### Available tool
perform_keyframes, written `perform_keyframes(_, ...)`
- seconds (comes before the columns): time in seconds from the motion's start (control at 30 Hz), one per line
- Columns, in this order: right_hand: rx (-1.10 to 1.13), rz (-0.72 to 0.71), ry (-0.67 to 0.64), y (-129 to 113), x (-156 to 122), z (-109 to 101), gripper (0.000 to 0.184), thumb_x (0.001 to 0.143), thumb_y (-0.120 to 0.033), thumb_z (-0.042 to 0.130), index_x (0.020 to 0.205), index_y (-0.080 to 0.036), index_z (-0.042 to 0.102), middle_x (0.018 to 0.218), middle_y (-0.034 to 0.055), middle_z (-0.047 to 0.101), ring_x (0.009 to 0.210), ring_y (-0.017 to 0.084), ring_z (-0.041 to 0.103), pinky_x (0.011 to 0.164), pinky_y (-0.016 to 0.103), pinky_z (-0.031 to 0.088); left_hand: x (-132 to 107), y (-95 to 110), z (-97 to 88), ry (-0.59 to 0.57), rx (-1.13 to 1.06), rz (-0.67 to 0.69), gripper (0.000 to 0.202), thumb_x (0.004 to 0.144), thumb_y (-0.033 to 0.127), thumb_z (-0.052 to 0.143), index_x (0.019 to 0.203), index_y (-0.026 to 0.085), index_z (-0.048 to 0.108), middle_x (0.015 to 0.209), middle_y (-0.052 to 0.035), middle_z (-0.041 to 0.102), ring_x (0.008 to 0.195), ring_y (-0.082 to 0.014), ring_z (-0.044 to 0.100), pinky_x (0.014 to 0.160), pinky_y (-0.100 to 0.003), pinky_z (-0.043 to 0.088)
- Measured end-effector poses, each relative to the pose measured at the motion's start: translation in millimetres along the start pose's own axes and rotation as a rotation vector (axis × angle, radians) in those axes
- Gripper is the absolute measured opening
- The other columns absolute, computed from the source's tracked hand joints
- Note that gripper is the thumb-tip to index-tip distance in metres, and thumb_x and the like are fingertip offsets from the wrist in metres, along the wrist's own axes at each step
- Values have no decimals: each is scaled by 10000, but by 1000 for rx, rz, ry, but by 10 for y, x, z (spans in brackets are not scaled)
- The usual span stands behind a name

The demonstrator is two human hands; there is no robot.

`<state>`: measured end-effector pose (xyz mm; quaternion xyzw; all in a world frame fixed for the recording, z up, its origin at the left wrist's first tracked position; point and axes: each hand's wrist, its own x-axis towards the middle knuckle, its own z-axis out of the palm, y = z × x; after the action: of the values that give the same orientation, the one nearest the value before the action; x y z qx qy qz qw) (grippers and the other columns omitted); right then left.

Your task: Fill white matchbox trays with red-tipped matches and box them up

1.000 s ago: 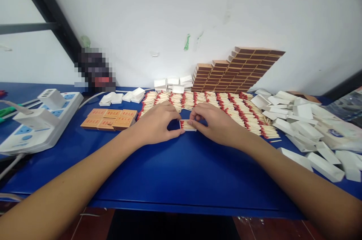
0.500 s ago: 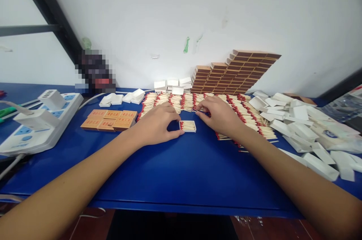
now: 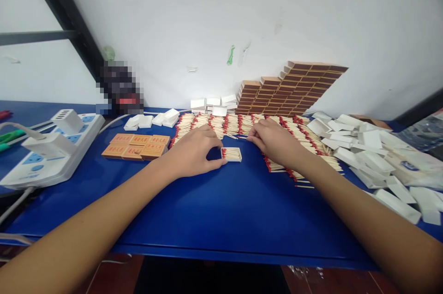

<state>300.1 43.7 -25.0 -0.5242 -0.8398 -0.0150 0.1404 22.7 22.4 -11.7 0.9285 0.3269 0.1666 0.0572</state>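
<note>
A small white matchbox tray [image 3: 235, 160] holding red-tipped matches [image 3: 231, 153] lies on the blue table. My left hand [image 3: 197, 151] grips its left end between thumb and fingers. To the right of the tray, my right hand [image 3: 272, 139] is pinched at the front edge of the wide spread of matches [image 3: 230, 124]. A pale matchstick end shows beside its fingertips; how many sticks they hold is hidden. The spread runs behind both hands and on past the right wrist in rows.
Orange matchboxes [image 3: 134, 146] lie at left beside a white power strip [image 3: 65, 160]. Brown-sided matchboxes [image 3: 294, 91] are stacked against the wall. Empty white trays [image 3: 363, 146] are heaped at right, with more trays [image 3: 212, 102] behind the matches. The table's front edge [image 3: 207, 252] is near me.
My right thumb and fingers have closed together at the matches, where they were slightly apart. My left hand still holds the tray. The whole view has shifted slightly.
</note>
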Motion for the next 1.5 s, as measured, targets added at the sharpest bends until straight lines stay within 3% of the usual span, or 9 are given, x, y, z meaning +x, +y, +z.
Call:
perform_keyframes(0.1, 21, -76, 36, -58, -42, -54, 180, 1030, -265, 542, 864, -220, 594, 946, 137, 664, 980, 322, 585, 835, 431, 449, 0, -5, 8, -2, 2, 10, 279, 977, 419, 741, 1078, 164, 790, 1025, -100, 746, 1074, -290, 659, 973, -447, 521)
perform_keyframes(0.3, 163, -232, -11, -353, -170, -117, 177, 1057, -279, 534, 893, -233, 582, 972, 114, 663, 966, 285, 594, 801, 403, 459, 7, 1, 5, 0, 4, 18, 265, 978, 415, 735, 1073, 173, 785, 1017, -99, 742, 1066, -287, 659, 978, -446, 519)
perform_keyframes(0.57, 224, -229, -81, -424, -214, -120, 165, 1072, -270, 514, 951, -221, 614, 1020, 105, 670, 976, 261, 611, 847, 400, 473, 17, 3, 11, -6, 26, 15, 288, 979, 412, 734, 1089, 151, 788, 995, -101, 739, 1028, -285, 665, 948, -439, 517)
perform_keyframes(1.0, 297, -214, -48, -453, -223, -89, 149, 1052, -250, 535, 914, -232, 588, 943, 78, 657, 895, 235, 601, 786, 372, 460, 9, -5, 14, 6, 25, 43, 290, 988, 429, 722, 1064, 155, 781, 981, -91, 729, 1036, -284, 647, 957, -441, 510)
perform_keyframes(1.23, 308, -173, -20, -409, -191, -67, 151, 1060, -313, 579, 935, -234, 607, 929, 64, 643, 891, 238, 579, 778, 360, 441, 13, 12, 19, 4, 21, 39, 300, 986, 429, 727, 1082, 152, 787, 993, -94, 736, 1034, -288, 651, 951, -454, 513)
perform_keyframes(1.5, 346, -185, -1, -469, -179, -56, 124, 1048, -234, 587, 932, -218, 628, 906, 51, 642, 864, 215, 591, 766, 337, 430, 19, 12, 1, -4, 29, 33, 263, 979, 395, 738, 1060, 147, 779, 984, -94, 728, 1026, -279, 655, 953, -435, 514)
